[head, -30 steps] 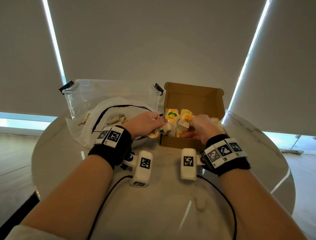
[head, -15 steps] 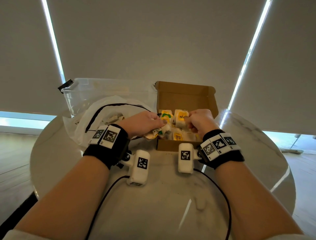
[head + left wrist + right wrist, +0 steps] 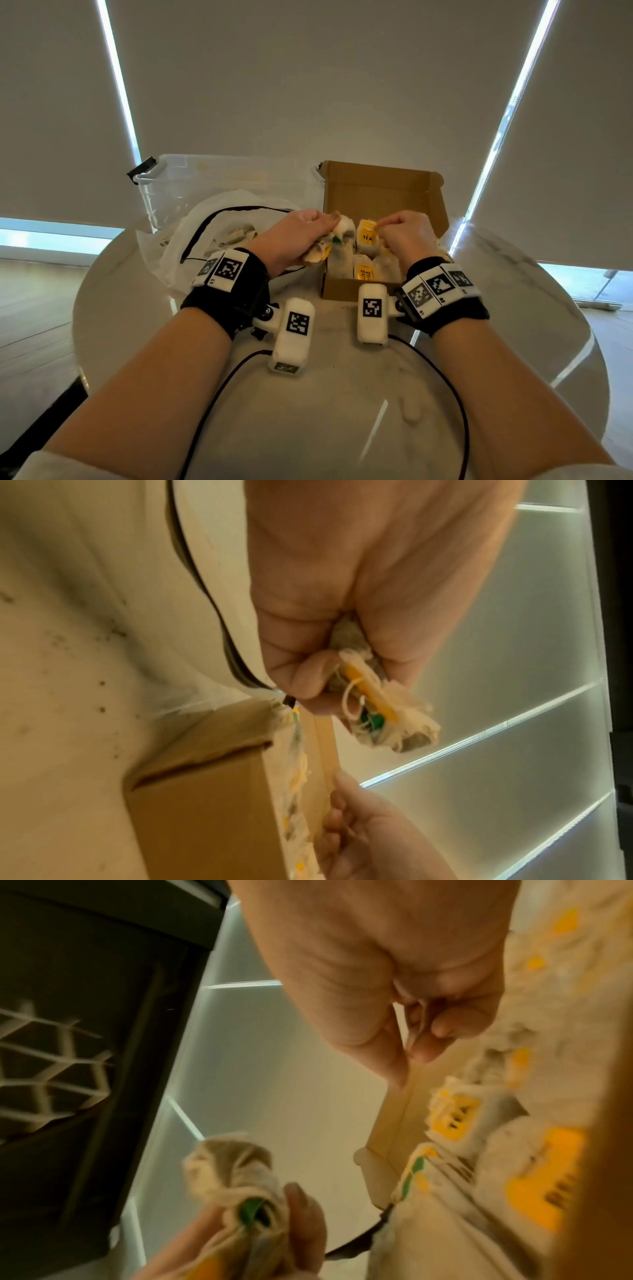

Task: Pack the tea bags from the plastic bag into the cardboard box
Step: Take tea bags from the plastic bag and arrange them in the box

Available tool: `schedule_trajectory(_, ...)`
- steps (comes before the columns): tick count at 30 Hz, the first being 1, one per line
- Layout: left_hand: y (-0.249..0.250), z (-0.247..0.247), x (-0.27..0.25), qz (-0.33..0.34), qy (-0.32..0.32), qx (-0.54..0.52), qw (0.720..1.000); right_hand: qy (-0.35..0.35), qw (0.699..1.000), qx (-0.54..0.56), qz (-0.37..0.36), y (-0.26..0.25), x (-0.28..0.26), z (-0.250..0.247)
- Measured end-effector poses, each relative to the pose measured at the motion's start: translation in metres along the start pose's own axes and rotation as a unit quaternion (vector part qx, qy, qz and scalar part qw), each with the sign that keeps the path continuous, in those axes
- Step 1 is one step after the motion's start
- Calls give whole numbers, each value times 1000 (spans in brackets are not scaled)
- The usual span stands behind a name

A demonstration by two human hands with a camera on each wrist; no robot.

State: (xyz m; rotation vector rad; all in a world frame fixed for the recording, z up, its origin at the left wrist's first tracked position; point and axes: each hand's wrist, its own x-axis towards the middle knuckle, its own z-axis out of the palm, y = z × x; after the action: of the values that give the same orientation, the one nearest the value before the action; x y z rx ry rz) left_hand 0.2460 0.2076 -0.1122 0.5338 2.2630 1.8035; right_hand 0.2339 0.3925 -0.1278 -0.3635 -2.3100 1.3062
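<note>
At the table's (image 3: 342,411) far edge, a plastic bag (image 3: 178,246) lies left of an open cardboard box (image 3: 346,289). The left hand (image 3: 294,236) clutches a bunch of tea bags (image 3: 337,233) beside the box; the right hand (image 3: 404,236) pinches a yellow-tagged tea bag (image 3: 367,236) over it.

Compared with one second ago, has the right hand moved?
Yes: the right hand now sits farther from the front wall of the cardboard box, nearer its raised lid.
</note>
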Motion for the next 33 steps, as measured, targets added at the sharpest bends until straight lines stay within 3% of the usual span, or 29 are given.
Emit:
schedule_trajectory(3,2,3,0,-11,39,-82,996,-33,996,68,-40,-23,-21,-12)
schedule_trajectory(6,3,6,0,-14,45,-115,992,-184,973,131,-43,-40,-42,-18)
schedule_trajectory(8,3,10,-2,-12,42,-131,990,-228,958,165,-49,-43,-49,-15)
schedule_trajectory(12,3,12,-2,-27,50,-125,991,-169,959,226,1,-42,-44,-13)
schedule_trajectory(15,2,10,-2,-32,54,-108,992,-135,933,326,78,-39,-37,-18)
schedule_trajectory(21,2,14,-2,36,57,-46,997,-155,898,394,121,-43,-42,-15)
schedule_trajectory(24,4,13,-3,47,97,-56,993,-200,900,366,126,-47,-44,-18)
schedule_trajectory(27,6,9,-3,74,123,-10,990,-236,942,231,56,-46,-45,-24)
schedule_trajectory(33,6,8,-3,106,115,87,984,-202,971,100,-75,-42,-46,-30)
